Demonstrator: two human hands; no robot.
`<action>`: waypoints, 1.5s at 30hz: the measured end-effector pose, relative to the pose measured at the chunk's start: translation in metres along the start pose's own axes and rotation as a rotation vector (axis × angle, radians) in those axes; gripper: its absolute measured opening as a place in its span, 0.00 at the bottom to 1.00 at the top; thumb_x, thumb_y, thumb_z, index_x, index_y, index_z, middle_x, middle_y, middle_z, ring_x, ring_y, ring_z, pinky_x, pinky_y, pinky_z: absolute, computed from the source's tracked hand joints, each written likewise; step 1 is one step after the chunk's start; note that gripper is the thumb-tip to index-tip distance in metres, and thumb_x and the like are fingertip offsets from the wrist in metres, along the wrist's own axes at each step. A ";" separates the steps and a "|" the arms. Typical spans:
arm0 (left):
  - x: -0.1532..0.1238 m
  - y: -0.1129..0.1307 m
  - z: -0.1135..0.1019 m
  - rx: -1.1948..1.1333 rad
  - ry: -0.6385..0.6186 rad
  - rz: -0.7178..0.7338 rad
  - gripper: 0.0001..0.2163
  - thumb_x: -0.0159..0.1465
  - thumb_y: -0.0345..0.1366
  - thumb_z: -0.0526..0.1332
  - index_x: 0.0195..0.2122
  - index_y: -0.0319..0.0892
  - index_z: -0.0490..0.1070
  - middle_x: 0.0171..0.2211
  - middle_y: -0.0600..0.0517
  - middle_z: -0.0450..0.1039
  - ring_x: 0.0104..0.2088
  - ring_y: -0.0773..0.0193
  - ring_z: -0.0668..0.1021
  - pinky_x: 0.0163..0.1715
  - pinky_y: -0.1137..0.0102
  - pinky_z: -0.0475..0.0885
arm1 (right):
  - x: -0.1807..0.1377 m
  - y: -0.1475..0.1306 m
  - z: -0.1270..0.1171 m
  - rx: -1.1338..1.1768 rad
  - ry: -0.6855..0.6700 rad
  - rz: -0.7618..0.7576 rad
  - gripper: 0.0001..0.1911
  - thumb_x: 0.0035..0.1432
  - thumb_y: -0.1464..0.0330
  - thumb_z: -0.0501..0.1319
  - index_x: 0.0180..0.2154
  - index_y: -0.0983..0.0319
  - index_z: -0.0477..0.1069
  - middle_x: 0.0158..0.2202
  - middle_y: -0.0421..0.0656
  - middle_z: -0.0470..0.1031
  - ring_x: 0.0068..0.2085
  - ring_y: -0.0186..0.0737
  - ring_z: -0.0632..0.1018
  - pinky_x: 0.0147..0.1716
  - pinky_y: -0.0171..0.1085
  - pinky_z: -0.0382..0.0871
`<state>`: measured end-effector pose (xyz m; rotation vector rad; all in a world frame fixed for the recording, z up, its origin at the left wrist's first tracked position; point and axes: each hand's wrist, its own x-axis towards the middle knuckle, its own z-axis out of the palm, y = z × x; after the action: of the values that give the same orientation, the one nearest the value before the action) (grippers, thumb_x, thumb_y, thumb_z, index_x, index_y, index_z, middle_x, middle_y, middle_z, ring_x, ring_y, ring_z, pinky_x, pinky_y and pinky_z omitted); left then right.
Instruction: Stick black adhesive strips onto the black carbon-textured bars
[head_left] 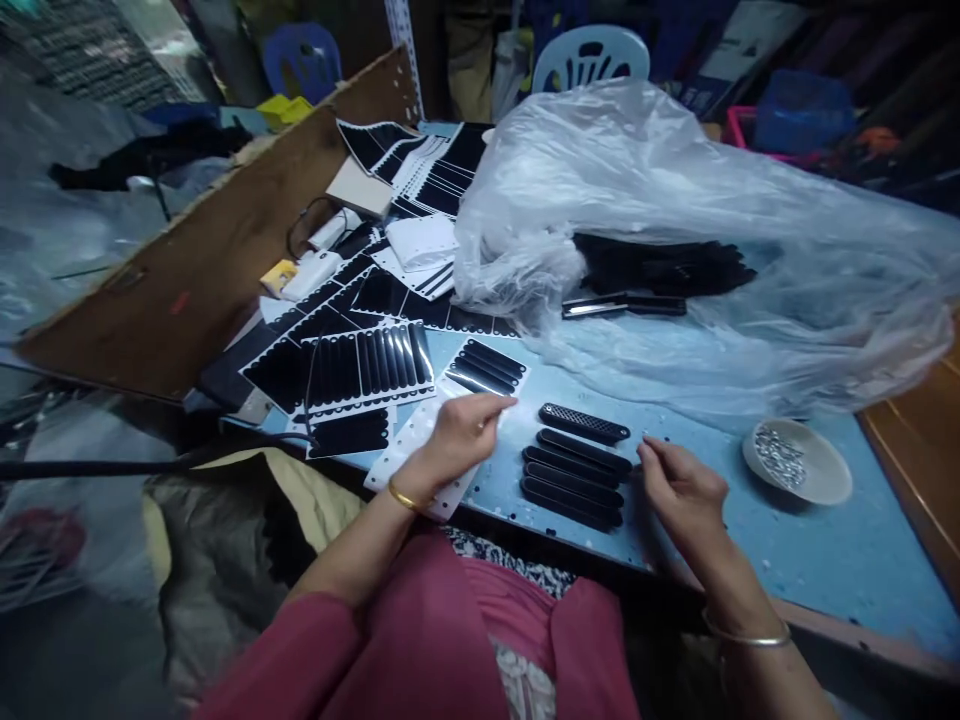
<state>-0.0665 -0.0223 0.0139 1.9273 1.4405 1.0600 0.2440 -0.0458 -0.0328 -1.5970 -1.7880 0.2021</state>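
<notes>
White backing sheet being gripped by left hand; right hand being held pinched, contents unclear, just right of black oval pieces.

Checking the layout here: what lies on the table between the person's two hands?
In the head view, a row of black oblong strips lies on the blue table between the left hand and right hand.
</notes>
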 end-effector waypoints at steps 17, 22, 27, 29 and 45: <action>0.016 -0.110 -0.037 0.070 0.086 -0.328 0.27 0.45 0.25 0.66 0.49 0.38 0.75 0.40 0.47 0.76 0.37 0.60 0.76 0.42 0.66 0.71 | 0.144 -0.142 0.162 -0.256 -0.766 -0.192 0.22 0.42 0.58 0.73 0.37 0.65 0.77 0.32 0.47 0.79 0.33 0.43 0.77 0.29 0.35 0.66; 0.027 -0.109 -0.041 -0.248 0.141 -0.476 0.14 0.44 0.29 0.67 0.34 0.38 0.78 0.25 0.53 0.73 0.27 0.66 0.72 0.31 0.71 0.68 | 0.155 -0.130 0.145 -0.004 -0.825 -0.189 0.17 0.44 0.62 0.70 0.37 0.64 0.79 0.21 0.38 0.75 0.23 0.35 0.73 0.22 0.32 0.62; 0.032 -0.095 -0.042 -0.484 0.140 -0.478 0.04 0.47 0.31 0.63 0.18 0.37 0.70 0.16 0.56 0.64 0.20 0.70 0.66 0.21 0.74 0.60 | 0.154 -0.126 0.129 0.093 -0.668 -0.130 0.19 0.45 0.59 0.70 0.37 0.65 0.79 0.27 0.44 0.79 0.29 0.44 0.78 0.27 0.39 0.70; 0.032 -0.090 -0.042 -0.553 0.163 -0.471 0.05 0.48 0.33 0.63 0.19 0.37 0.70 0.17 0.56 0.65 0.20 0.71 0.66 0.21 0.74 0.60 | 0.147 -0.129 0.125 -0.036 -0.401 -0.216 0.22 0.47 0.58 0.70 0.41 0.65 0.79 0.38 0.52 0.80 0.39 0.54 0.79 0.37 0.47 0.73; 0.047 -0.077 -0.041 -1.131 0.151 -0.531 0.10 0.41 0.33 0.72 0.23 0.35 0.76 0.22 0.53 0.72 0.24 0.69 0.73 0.28 0.72 0.68 | 0.123 -0.152 0.159 0.545 -0.476 -0.138 0.11 0.52 0.62 0.64 0.37 0.59 0.81 0.39 0.47 0.83 0.39 0.46 0.82 0.40 0.42 0.77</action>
<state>-0.1364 0.0442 -0.0088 0.6390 0.9496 1.3296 0.0302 0.0865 -0.0155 -1.0832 -1.9525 0.9810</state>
